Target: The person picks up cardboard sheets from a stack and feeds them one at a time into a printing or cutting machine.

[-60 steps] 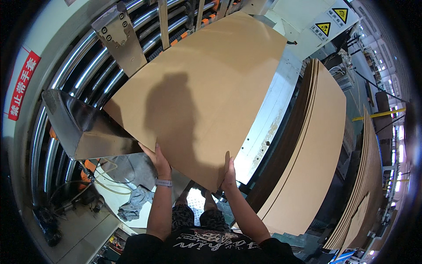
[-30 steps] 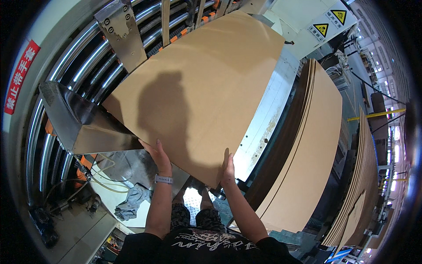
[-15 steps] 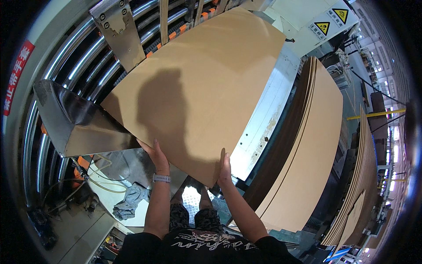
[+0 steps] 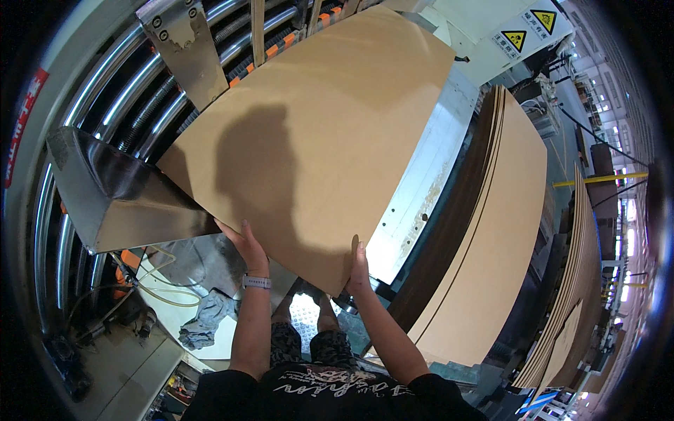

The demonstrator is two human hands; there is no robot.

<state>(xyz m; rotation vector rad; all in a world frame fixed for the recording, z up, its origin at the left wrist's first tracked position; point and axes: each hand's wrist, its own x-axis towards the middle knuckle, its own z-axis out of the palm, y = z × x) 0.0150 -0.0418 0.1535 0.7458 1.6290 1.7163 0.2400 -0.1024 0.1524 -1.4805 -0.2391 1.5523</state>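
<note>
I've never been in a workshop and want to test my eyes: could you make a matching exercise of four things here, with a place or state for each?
1. Cardboard sheet
2. Cloth
3. Wristband
4. Bar

A. Yellow, far right
B. Touched by left hand and right hand
C. Around the left wrist
D. Crumpled, on a white surface

Pairs: 1-B, 2-D, 3-C, 4-A

This is a factory w/shop: there are steel rollers (image 4: 133,85), a lg. brown sheet (image 4: 351,133), stacks of similar sheets (image 4: 484,266) & yellow warning signs (image 4: 514,40) on white mach. panel (image 4: 469,24).
</note>
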